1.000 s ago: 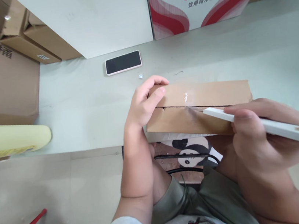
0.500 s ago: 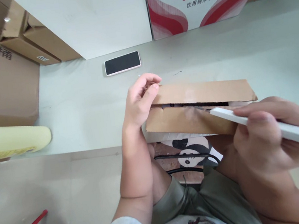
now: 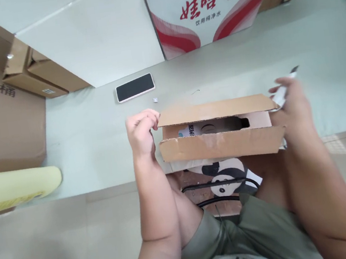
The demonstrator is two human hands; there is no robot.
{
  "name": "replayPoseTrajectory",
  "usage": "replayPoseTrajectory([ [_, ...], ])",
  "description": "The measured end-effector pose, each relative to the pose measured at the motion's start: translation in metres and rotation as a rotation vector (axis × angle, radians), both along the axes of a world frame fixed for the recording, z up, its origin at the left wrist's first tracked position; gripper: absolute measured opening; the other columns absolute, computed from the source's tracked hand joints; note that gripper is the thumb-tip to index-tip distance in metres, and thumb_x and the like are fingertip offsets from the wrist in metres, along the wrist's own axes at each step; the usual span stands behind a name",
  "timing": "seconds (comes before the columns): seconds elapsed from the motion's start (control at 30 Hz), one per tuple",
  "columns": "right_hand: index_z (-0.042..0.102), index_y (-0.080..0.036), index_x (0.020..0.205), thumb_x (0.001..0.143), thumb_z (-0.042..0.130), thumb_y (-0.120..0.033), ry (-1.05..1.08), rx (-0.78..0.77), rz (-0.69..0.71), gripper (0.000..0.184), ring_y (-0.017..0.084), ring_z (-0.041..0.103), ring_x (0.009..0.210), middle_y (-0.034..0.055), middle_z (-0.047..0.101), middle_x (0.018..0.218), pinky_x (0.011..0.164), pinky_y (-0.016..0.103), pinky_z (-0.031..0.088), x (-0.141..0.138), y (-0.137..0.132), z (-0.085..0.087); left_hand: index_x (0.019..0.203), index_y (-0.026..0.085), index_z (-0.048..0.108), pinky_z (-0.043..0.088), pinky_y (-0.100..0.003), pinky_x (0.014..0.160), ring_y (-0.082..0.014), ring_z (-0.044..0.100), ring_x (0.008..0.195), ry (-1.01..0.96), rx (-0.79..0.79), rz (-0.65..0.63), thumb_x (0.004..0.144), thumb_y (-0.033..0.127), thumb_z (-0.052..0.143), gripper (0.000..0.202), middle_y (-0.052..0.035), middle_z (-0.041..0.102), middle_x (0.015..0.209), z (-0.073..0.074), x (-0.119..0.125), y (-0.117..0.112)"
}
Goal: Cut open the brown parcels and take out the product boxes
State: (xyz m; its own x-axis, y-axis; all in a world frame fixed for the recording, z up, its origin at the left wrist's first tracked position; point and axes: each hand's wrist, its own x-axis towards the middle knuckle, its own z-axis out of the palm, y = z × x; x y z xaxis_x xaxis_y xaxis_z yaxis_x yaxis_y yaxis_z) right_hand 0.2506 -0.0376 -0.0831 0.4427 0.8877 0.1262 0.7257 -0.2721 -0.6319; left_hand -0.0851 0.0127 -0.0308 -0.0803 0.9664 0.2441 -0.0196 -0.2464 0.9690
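Brown cardboard forms the long box, its top flaps parted, at the near edge of the table between both hands. The left hand curls its fingers at the far flap's left end; whether they pinch it, I cannot tell. The right hand, blurred, has fingers wrapped around a white utility knife.

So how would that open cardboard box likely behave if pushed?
The cardboard box has thin flaps standing apart, so they would likely bend. Contents show through the gap, so some weight seems probable, though how much is unclear.
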Motion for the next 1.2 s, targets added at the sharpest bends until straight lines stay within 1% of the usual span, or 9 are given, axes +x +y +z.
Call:
replayPoseTrajectory([
  [0.07, 0.054, -0.018, 0.146, 0.085, 0.055, -0.026, -0.058, -0.205, 0.063, 0.061, 0.036, 0.067, 0.121, 0.022, 0.068, 0.133, 0.105, 0.055, 0.054, 0.004, 0.002, -0.01, 0.043, 0.021, 0.058, 0.041, -0.033, 0.061, -0.0165, 0.054, 0.059, 0.01, -0.017, 0.029, 0.059, 0.02, 0.055, 0.016, -0.002, 0.056, 0.053, 0.001, -0.001, 0.0],
  [0.17, 0.062, -0.016, 0.141, 0.085, 0.051, -0.022, -0.111, -0.201, 0.124, 0.057, 0.038, 0.062, 0.132, 0.0236, 0.065, 0.139, 0.111, 0.057, 0.05, 0.002, 0.004, -0.016, 0.047, 0.024, 0.068, 0.053, -0.037, 0.074, -0.0201, 0.064, 0.069, 0.0, -0.012, 0.039, 0.055, 0.02, 0.055, 0.016, -0.002, 0.065, 0.059, 0.0, -0.002, 0.0],
  [0.27, 0.073, -0.019, 0.11, 0.08, 0.057, -0.026, 0.036, 0.059, 0.011, 0.034, 0.028, 0.067, 0.102, 0.0171, 0.069, 0.114, 0.09, 0.046, 0.057, -0.007, 0.003, -0.008, 0.062, 0.025, 0.079, 0.058, -0.042, 0.094, -0.0246, 0.072, 0.091, 0.046, -0.047, 0.01, 0.06, 0.02, 0.063, 0.018, -0.0038, 0.075, 0.081, -0.001, -0.004, -0.001],
  [0.33, 0.068, -0.021, 0.084, 0.078, 0.059, -0.029, 0.283, 0.331, -0.044, 0.013, 0.017, 0.056, 0.068, 0.0061, 0.062, 0.08, 0.064, 0.033, 0.049, -0.017, -0.001, 0.003, 0.072, 0.026, 0.083, 0.059, -0.044, 0.098, -0.0277, 0.071, 0.109, 0.14, -0.087, -0.058, 0.069, 0.026, 0.071, 0.013, -0.0069, 0.075, 0.102, -0.003, -0.006, -0.002],
  [0.47, 0.063, -0.022, 0.065, 0.08, 0.06, -0.025, 0.558, 0.652, 0.224, 0.015, 0.011, 0.046, 0.05, -0.0011, 0.055, 0.058, 0.049, 0.027, 0.034, -0.036, -0.014, 0.024, 0.078, 0.025, 0.083, 0.058, -0.049, 0.11, -0.0337, 0.06, 0.135, 0.309, -0.087, -0.218, 0.08, 0.062, 0.082, 0.038, -0.011, 0.063, 0.129, -0.006, -0.01, 0.001],
  [0.63, 0.079, -0.028, 0.077, 0.086, 0.072, -0.02, 0.366, 0.719, 0.394, 0.013, 0.016, 0.063, 0.073, 0.0009, 0.07, 0.076, 0.065, 0.031, 0.046, -0.04, -0.021, 0.032, 0.101, 0.029, 0.086, 0.053, -0.058, 0.119, -0.0439, 0.042, 0.156, 0.463, -0.13, -0.393, 0.066, 0.082, 0.084, 0.064, -0.0092, 0.044, 0.164, -0.005, -0.011, 0.001],
  [0.77, 0.083, -0.036, 0.088, 0.092, 0.071, -0.022, 0.175, 0.545, 0.58, 0.019, 0.022, 0.067, 0.106, 0.0005, 0.077, 0.107, 0.095, 0.044, 0.053, -0.03, -0.02, 0.038, 0.103, 0.03, 0.087, 0.039, -0.061, 0.131, -0.0423, 0.035, 0.16, 0.588, -0.017, -0.46, 0.078, 0.088, 0.067, 0.066, -0.0072, 0.038, 0.17, 0.004, -0.005, -0.003],
  [0.87, 0.084, -0.042, 0.096, 0.1, 0.056, -0.03, 0.068, 0.385, 0.696, 0.031, 0.028, 0.059, 0.123, -0.0018, 0.074, 0.13, 0.109, 0.055, 0.049, -0.024, -0.023, 0.04, 0.094, 0.028, 0.087, 0.033, -0.06, 0.135, -0.0397, 0.034, 0.16, 0.601, 0.078, -0.474, 0.087, 0.09, 0.05, 0.072, -0.0115, 0.05, 0.159, 0.01, 0.001, -0.004],
  [1.2, 0.074, -0.028, 0.083, 0.101, 0.026, -0.069, 0.11, 0.431, 0.682, 0.066, 0.035, 0.054, 0.125, 0.0072, 0.066, 0.134, 0.113, 0.063, 0.045, -0.034, -0.023, 0.026, 0.071, 0.022, 0.06, 0.042, -0.058, 0.126, -0.0423, 0.043, 0.153, 0.365, 0.134, -0.235, 0.081, 0.089, 0.062, 0.067, -0.0111, 0.052, 0.154, 0.004, 0.008, -0.002],
])
